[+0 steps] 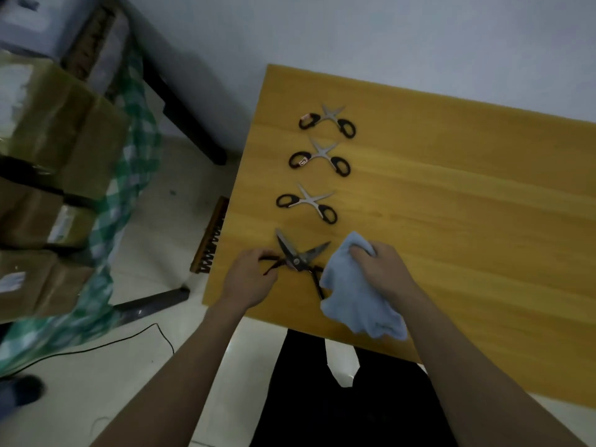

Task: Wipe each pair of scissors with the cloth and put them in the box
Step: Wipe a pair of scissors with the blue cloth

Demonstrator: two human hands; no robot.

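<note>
Now scissors [298, 258] between left grip [250, 275] and cloth [354, 295].

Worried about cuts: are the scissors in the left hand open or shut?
Open. The held scissors have blades spread in a V, tips apart, as the left hand grips one handle.

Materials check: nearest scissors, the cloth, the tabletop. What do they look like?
Nearest scissors: blades look like bare metal, dull grey sheen; handles black, likely plastic or coated, held by the left hand.
Cloth: soft pale blue fabric, bunched and folded in the right hand.
Tabletop: yellow wood or wood-look laminate, grain lines, low gloss.
</note>
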